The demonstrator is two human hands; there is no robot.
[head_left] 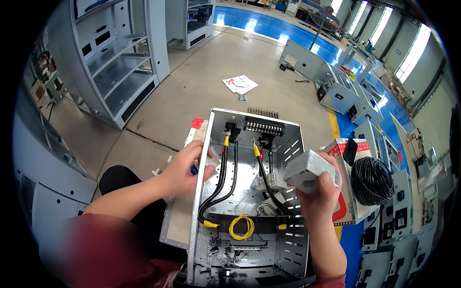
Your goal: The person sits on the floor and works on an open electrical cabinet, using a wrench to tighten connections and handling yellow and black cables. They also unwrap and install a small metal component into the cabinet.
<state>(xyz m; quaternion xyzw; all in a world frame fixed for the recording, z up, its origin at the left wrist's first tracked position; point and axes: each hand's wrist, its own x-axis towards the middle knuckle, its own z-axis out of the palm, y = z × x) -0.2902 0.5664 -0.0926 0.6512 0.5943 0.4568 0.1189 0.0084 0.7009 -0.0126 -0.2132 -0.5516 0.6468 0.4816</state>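
Nearest, the yellow wire coil is lying inside the metal enclosure. Your right hand is gripping a pale boxy part at its right side; your left hand is curling by the left wall, hold unclear. Farther, black cables are running to connectors. Wiring is looking partly done; the boxy part is apparently awaiting mounting.

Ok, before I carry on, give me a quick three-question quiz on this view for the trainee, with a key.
1. Which hand holds the grey block?
2. True or false: the black coil lies to the right of the case.
3. Where is the yellow coil? a) inside the case b) beside the case c) behind the case

Key: 1. The right hand. 2. True. 3. a
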